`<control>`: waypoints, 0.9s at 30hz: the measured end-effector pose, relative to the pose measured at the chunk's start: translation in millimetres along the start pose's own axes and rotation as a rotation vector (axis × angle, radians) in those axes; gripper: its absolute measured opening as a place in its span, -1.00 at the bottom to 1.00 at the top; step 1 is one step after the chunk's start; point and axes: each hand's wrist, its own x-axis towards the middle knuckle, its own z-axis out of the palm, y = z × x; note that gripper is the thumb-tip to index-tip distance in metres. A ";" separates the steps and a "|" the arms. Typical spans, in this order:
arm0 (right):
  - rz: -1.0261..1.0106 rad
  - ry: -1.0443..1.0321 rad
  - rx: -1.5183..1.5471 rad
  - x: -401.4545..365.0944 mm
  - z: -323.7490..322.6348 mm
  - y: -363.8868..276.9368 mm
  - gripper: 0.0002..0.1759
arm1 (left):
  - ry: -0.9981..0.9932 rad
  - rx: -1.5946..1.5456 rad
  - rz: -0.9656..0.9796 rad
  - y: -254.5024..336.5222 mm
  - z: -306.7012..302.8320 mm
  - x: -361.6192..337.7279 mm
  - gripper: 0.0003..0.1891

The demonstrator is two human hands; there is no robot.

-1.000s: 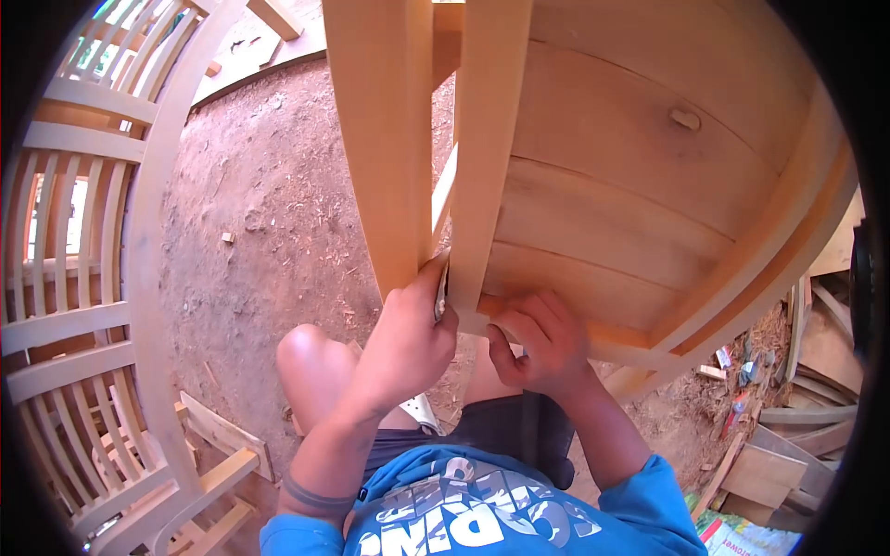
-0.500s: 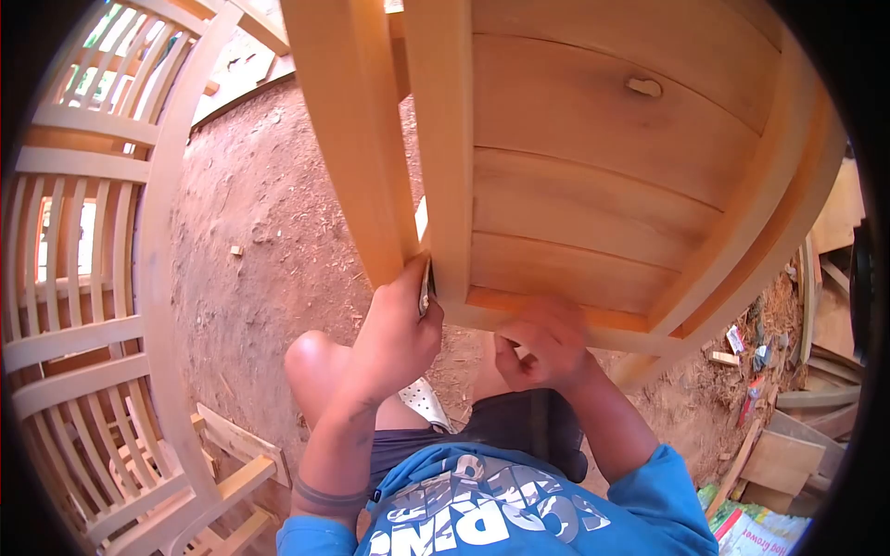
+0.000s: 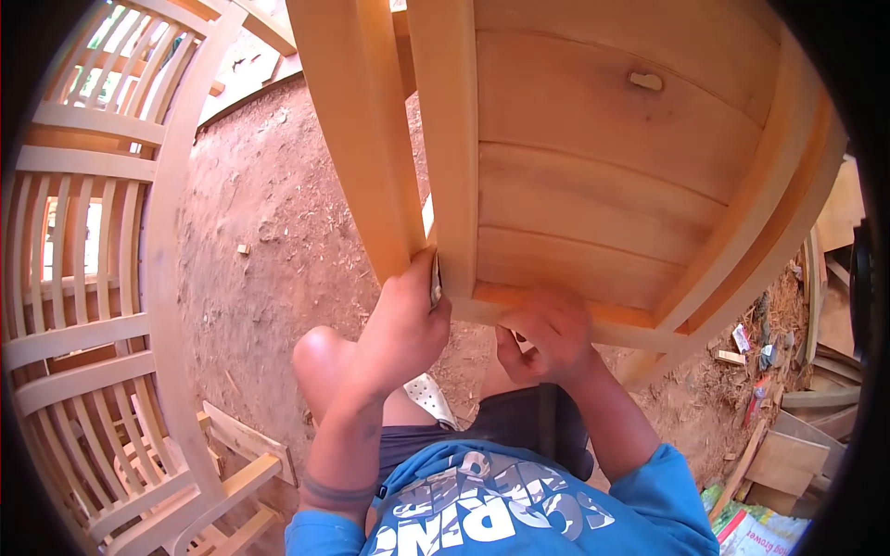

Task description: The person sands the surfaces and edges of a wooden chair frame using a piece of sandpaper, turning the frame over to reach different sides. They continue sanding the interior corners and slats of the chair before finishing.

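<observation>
An unfinished wooden chair (image 3: pixel 593 176) lies tipped in front of me, its planked underside facing the camera. My left hand (image 3: pixel 403 324) grips a small flat tool or pad (image 3: pixel 435 283) and presses it into the gap between a chair leg (image 3: pixel 357 130) and the frame rail (image 3: pixel 450 148). My right hand (image 3: pixel 547 338) has its fingers curled against the lower front rail (image 3: pixel 575 320), pressing something small that I cannot make out.
More bare wooden slatted chairs (image 3: pixel 93 278) stand stacked at the left. The floor is red dirt (image 3: pixel 269 232) strewn with wood chips. Timber offcuts (image 3: pixel 788 445) and litter lie at the right. My bare knee (image 3: pixel 324 357) and a white sandal (image 3: pixel 428 398) sit below my hands.
The view shifted slightly, and the chair now sits a little more to the left in it. My left hand slid along the gap by the leg; my right hand rubbed along the lower rail.
</observation>
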 end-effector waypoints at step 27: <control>-0.006 0.035 -0.001 -2.3 -4.3 3.8 -0.83 | 0.087 0.384 -0.118 7.3 5.9 -11.0 -0.56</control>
